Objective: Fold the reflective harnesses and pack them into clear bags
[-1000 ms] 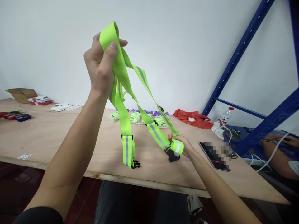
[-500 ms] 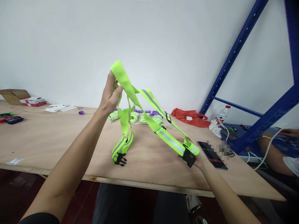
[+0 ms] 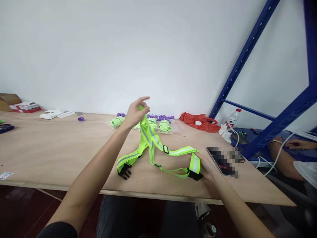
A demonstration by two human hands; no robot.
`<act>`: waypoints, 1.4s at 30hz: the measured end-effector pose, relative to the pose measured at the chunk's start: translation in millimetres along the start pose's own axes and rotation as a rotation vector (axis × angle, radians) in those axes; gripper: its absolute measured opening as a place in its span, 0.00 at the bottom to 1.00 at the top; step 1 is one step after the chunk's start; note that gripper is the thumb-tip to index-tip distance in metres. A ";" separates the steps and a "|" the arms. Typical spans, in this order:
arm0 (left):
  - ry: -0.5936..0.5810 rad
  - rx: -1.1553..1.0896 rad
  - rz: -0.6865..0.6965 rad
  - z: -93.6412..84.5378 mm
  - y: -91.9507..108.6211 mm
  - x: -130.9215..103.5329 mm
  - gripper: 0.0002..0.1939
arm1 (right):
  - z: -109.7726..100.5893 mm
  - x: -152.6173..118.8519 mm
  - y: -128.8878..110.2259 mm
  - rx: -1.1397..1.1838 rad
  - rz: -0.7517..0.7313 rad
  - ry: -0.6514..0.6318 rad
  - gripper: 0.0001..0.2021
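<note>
A neon-green strap harness (image 3: 148, 137) with grey reflective stripes hangs from my left hand (image 3: 137, 111), its top pinched between the fingers while the index finger points out. Its lower parts rest on the wooden table (image 3: 74, 145). One black pronged buckle (image 3: 125, 171) lies at the lower left of the straps. Another black buckle (image 3: 195, 174) is at the lower right, beside my right hand (image 3: 205, 167). That hand is closed round the strap loop there, its fingers partly hidden behind the webbing.
Bagged green strap rolls (image 3: 164, 126) and purple pieces (image 3: 160, 117) line the back. A red bag (image 3: 199, 123), bottle (image 3: 232, 118) and phone (image 3: 220, 161) are right. Beyond the blue rack (image 3: 274, 130) are another person's hands (image 3: 299, 144). Left are papers (image 3: 53, 114) and a box (image 3: 8, 101).
My left hand has moved down and to the right, lowering the harness top, and the straps now sag onto the table. My right hand stays near the right buckle.
</note>
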State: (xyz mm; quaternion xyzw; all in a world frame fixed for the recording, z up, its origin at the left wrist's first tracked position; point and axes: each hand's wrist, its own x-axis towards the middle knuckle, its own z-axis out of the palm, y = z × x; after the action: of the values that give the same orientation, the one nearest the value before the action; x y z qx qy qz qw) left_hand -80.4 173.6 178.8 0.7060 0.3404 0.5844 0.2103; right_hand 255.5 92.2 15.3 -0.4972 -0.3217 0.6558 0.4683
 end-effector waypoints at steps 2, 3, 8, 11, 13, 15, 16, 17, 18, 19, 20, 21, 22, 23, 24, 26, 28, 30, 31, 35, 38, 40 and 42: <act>-0.089 0.100 -0.098 7.2 -23.3 -2.9 0.23 | -2.2 0.4 -0.8 -0.034 0.036 0.023 0.17; -0.130 0.171 -0.147 10.1 -33.6 -5.3 0.22 | -3.6 0.5 -1.7 -0.066 0.029 0.020 0.16; -0.334 0.565 -0.264 13.7 -68.6 -21.6 0.27 | -17.5 6.1 -6.8 -0.326 -0.190 0.121 0.17; -0.399 0.683 -0.307 6.4 -75.9 -30.0 0.26 | -30.5 14.2 -8.4 -0.483 -0.271 0.236 0.21; -0.422 0.763 -0.323 -1.0 -73.9 -33.6 0.24 | -36.1 18.1 -8.8 -0.584 -0.366 0.323 0.23; -0.403 0.827 -0.323 -8.1 -66.2 -37.7 0.24 | -34.1 17.3 -9.1 -0.731 -0.542 0.425 0.23; -0.379 0.855 -0.314 -10.8 -60.6 -41.1 0.25 | -29.0 14.6 -9.0 -0.828 -0.657 0.462 0.22; -0.349 0.887 -0.302 -12.3 -54.3 -46.3 0.25 | -20.8 10.8 -8.8 -0.936 -0.784 0.474 0.20; -0.322 0.921 -0.294 -12.5 -47.8 -53.6 0.25 | -9.5 6.2 -8.1 -1.050 -0.910 0.455 0.18; -0.309 0.955 -0.289 -11.3 -41.7 -63.2 0.23 | 4.6 1.5 -6.9 -1.155 -1.017 0.390 0.16; -0.316 0.988 -0.295 -8.8 -36.5 -75.0 0.19 | 21.1 -2.4 -5.0 -1.241 -1.092 0.299 0.14; -0.357 1.007 -0.318 -5.3 -32.7 -88.4 0.16 | 39.1 -5.0 -2.4 -1.330 -1.117 0.193 0.12; -0.437 1.009 -0.337 -1.2 -30.5 -102.7 0.14 | 57.6 -5.7 0.6 -1.425 -1.101 0.093 0.13; -0.517 1.004 -0.355 3.0 -30.2 -116.9 0.13 | 75.6 -4.3 3.9 -1.505 -1.069 0.033 0.14; -0.560 1.000 -0.360 6.8 -31.6 -129.8 0.13 | 92.1 -0.9 7.2 -1.579 -1.033 -0.014 0.16; -0.593 1.008 -0.383 11.0 -38.0 -149.2 0.12 | 117.7 10.4 12.4 -1.686 -0.953 -0.061 0.19; -0.566 0.984 -0.420 8.7 -45.9 -158.1 0.09 | 130.3 24.5 13.8 -1.712 -0.833 -0.108 0.16; -0.520 0.919 -0.456 -1.5 -52.5 -158.9 0.10 | 130.0 38.5 10.5 -1.600 -0.729 -0.190 0.12; -0.499 0.874 -0.468 -9.4 -54.9 -157.8 0.10 | 125.5 45.2 7.0 -1.495 -0.695 -0.236 0.11; -0.406 0.515 -0.562 -53.4 -61.6 -153.1 0.15 | 89.2 67.9 -13.0 -0.998 -0.586 -0.328 0.13; -0.367 0.245 -0.732 -85.0 -69.0 -153.2 0.19 | 55.9 80.8 -26.1 -0.845 -0.462 -0.271 0.18; -0.359 0.232 -0.816 -97.6 -74.5 -155.7 0.22 | 37.9 87.2 -31.3 -0.940 -0.430 -0.229 0.17; -0.313 0.361 -0.798 -100.6 -77.4 -161.1 0.23 | 26.0 91.1 -34.1 -1.108 -0.440 -0.186 0.14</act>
State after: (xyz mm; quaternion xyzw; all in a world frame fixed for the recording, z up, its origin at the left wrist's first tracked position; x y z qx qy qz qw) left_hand -209.7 99.0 38.2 0.6248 0.6460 0.2753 0.3413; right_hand 234.7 190.5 21.3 -0.5296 -0.7504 0.3188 0.2342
